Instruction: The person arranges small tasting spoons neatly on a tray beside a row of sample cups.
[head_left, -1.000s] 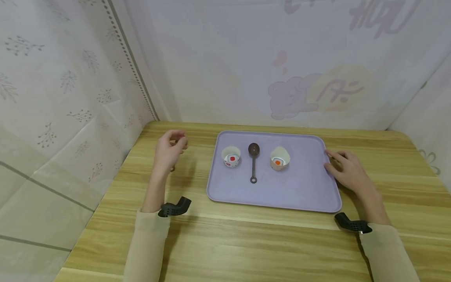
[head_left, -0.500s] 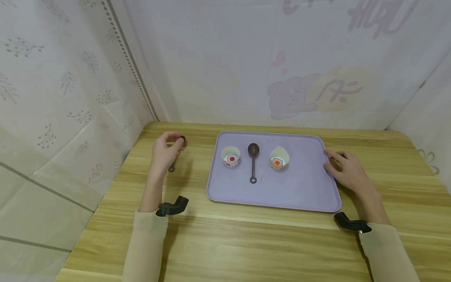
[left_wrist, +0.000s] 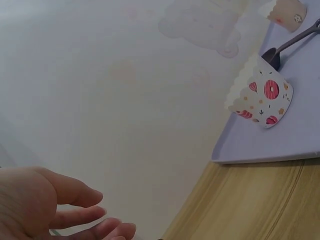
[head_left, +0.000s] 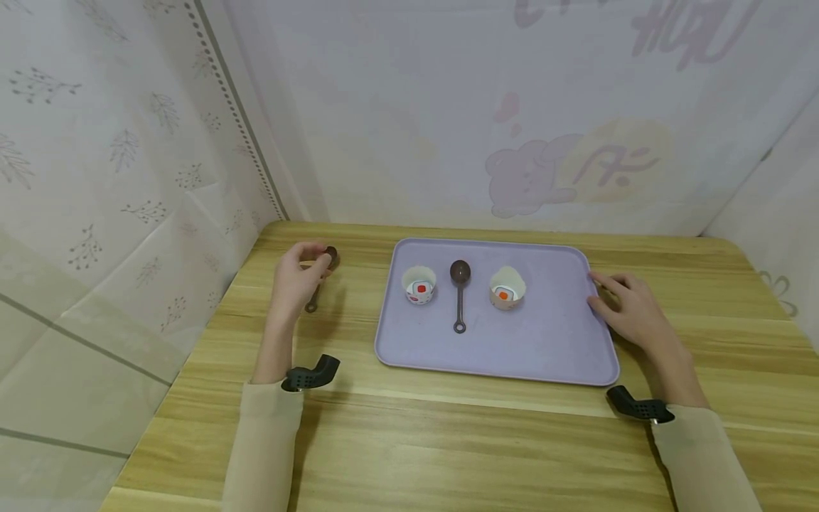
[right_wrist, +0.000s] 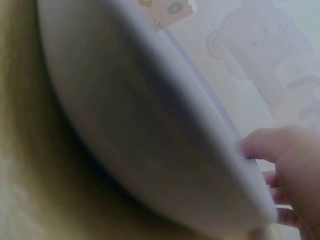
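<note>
Your left hand (head_left: 296, 279) is at the dark brown measuring spoon (head_left: 331, 252) that seems to lie on the table (head_left: 499, 441), left of the lavender tray (head_left: 550, 334) and apart from it. Its round bowl shows at your fingertips and its ringed handle end points back toward you. That grip is loosely curved, with a gap between thumb and fingers in the left wrist view; whether a fingertip touches the spoon is hidden. Handling this spoon looks like the step in hand (picking up or letting go, you can't tell which from here). Either way, work with a light pinch at the neck, where bowl meets handle, since the bowl end is probably the heavier and could make the handle swing. Lift or release straight up, so no finger catches the handle and turns it. Your right hand (head_left: 633, 313) has fairly straight fingers touching the tray's right rim, not wrapped round it; a soft touch suits, because a push could jostle the second spoon (head_left: 460, 273) and the two paper baking cups, the left one (head_left: 419, 272) and the right one (head_left: 508, 275), standing on either side of it.
</note>
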A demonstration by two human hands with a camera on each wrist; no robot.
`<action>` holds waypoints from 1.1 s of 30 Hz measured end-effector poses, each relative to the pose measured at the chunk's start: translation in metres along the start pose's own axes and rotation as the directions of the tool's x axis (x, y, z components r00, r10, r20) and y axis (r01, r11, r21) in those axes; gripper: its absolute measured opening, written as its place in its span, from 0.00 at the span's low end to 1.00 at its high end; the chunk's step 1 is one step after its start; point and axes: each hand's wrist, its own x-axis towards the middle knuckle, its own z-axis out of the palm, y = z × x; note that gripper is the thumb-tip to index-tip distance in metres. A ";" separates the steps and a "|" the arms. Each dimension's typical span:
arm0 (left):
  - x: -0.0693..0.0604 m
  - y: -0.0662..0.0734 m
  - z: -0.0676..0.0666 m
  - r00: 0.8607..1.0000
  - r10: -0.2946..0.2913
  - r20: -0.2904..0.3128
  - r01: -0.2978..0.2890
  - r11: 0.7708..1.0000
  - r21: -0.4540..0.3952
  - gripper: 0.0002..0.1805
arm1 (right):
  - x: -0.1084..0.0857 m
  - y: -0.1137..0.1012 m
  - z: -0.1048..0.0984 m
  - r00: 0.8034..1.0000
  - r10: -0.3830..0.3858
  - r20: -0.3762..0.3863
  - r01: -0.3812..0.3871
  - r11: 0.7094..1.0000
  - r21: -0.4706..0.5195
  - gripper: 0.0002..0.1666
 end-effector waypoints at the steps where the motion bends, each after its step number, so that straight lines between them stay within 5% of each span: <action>1: 0.000 0.000 0.000 1.000 -0.002 0.001 0.002 1.000 0.004 0.21 | 0.000 0.000 0.000 1.000 -0.001 -0.001 0.001 1.000 0.000 0.30; 33: 0.006 -0.023 -0.006 0.995 -0.099 -0.017 0.099 0.995 0.018 0.23 | 0.000 0.000 0.000 1.000 0.006 0.004 -0.006 1.000 -0.010 0.30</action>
